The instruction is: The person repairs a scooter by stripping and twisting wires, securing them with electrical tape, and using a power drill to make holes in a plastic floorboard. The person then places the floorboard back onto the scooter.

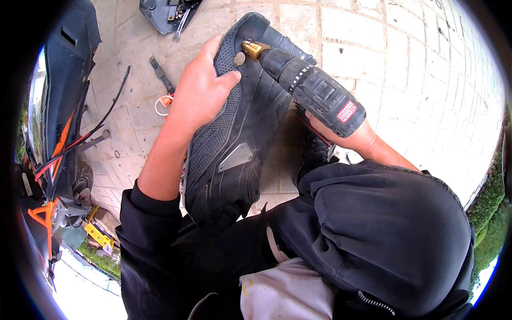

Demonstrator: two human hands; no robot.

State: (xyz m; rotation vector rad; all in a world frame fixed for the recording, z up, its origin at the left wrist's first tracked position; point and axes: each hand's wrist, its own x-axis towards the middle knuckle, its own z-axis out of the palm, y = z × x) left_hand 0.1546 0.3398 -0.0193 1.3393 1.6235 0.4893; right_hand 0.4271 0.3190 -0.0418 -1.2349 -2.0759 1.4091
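A long black textured plastic panel (213,133) slants across my lap, its far end raised over the paving. My left hand (200,88) grips its left edge near that end, thumb lying on top. The black cordless drill (306,82) is in my right hand (346,133), whose fingers are mostly hidden beneath the drill body. A gold stepped drill bit (253,49) in its chuck points left, its tip at the panel surface. Just below the bit is a round grey-brown spot (239,58); I cannot tell whether it is a hole or a disc.
To the left stands a partly dismantled vehicle with an orange frame part (50,221) and loose cables (98,125). A spanner (184,21) lies by another black plastic part (160,13) at the top. A dark strip (161,74) and a white ring (162,105) rest on the paving.
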